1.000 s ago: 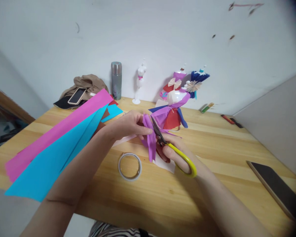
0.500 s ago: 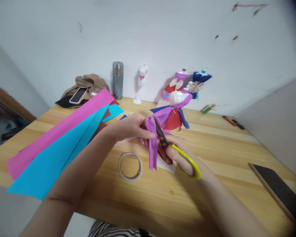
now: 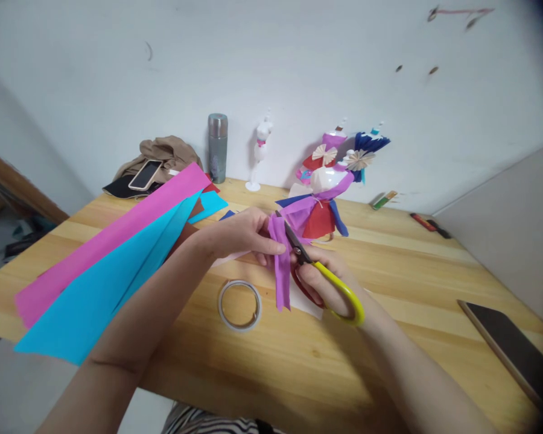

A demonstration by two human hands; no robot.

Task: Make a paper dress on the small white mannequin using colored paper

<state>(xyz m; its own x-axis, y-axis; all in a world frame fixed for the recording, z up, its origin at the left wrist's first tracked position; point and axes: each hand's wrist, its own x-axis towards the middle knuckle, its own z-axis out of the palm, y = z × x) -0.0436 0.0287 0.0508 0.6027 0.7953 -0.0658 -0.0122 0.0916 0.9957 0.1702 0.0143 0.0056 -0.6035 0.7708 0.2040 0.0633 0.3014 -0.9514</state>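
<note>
My left hand (image 3: pixel 260 237) pinches a strip of purple crepe paper (image 3: pixel 282 280), which hangs down over the table. Scissors (image 3: pixel 337 278) with a yellow and a red handle loop are in my right hand (image 3: pixel 328 271), thumb through the yellow loop. Their dark blades lie at the upper right edge of the strip, near my left fingers; whether they cut into it I cannot tell. Just behind stands a small white dress form (image 3: pixel 328 178) wearing purple, red and blue paper. A roll of tape (image 3: pixel 239 305) lies flat, in front of my left hand.
Long pink paper (image 3: pixel 117 238) and blue paper (image 3: pixel 113 283) spread across the table's left side. Along the wall stand a grey flask (image 3: pixel 218 150), a slim white dress form (image 3: pixel 261 147) and two dressed forms. A tablet-like dark object (image 3: pixel 502 343) lies at the right edge.
The scissors' handles have come closer together and the blades have closed somewhat beside the purple strip. My left hand holds the strip in nearly the same place.
</note>
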